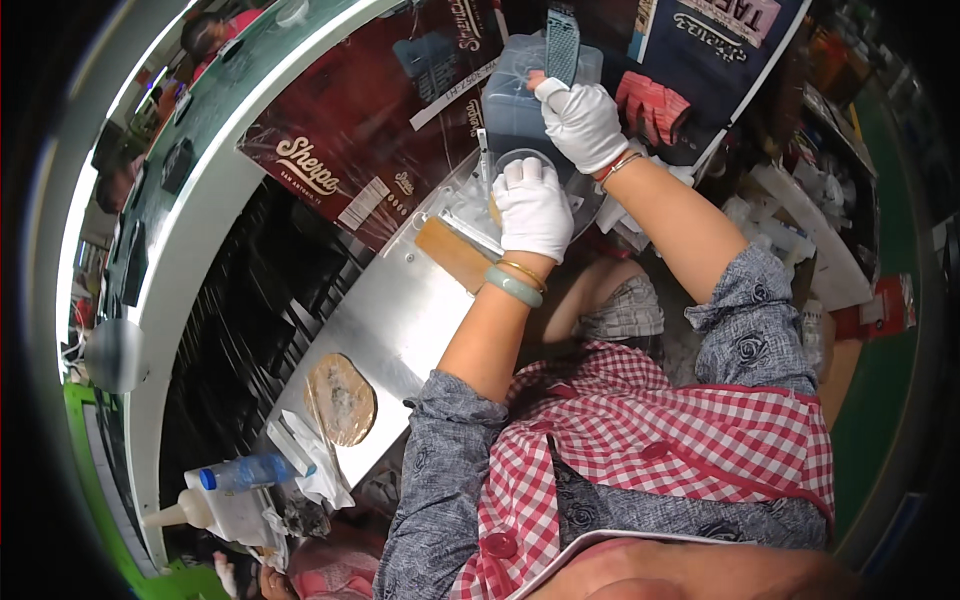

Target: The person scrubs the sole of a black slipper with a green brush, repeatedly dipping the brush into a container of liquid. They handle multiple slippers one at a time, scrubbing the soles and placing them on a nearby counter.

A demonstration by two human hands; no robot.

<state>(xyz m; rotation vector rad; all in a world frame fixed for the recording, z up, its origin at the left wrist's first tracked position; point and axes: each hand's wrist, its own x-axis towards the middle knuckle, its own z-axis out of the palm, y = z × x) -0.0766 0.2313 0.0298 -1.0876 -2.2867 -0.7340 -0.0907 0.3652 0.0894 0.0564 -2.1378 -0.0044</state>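
My right hand (pixel 585 125), in a white glove with a bare thumb tip showing, closes on the lower end of a teal strip with a fine raised pattern (pixel 562 45). That strip stands up in front of a bluish translucent plastic box (pixel 510 105). Nearer to me, my left hand (pixel 535 210) is also gloved and curled, fingers bent down. A clear round container (pixel 520 154) shows just beyond its knuckles. A sliver of something yellowish shows beside the left fingers; what they grip is hidden.
A brown block (pixel 455 255) lies on the metal bench (pixel 400 310), with a tan round pad (pixel 341 399) farther left. Dark red printed boxes (pixel 350 150) stand behind. A red glove (pixel 652 107) hangs at right. A blue-capped bottle (pixel 245 473) lies at lower left.
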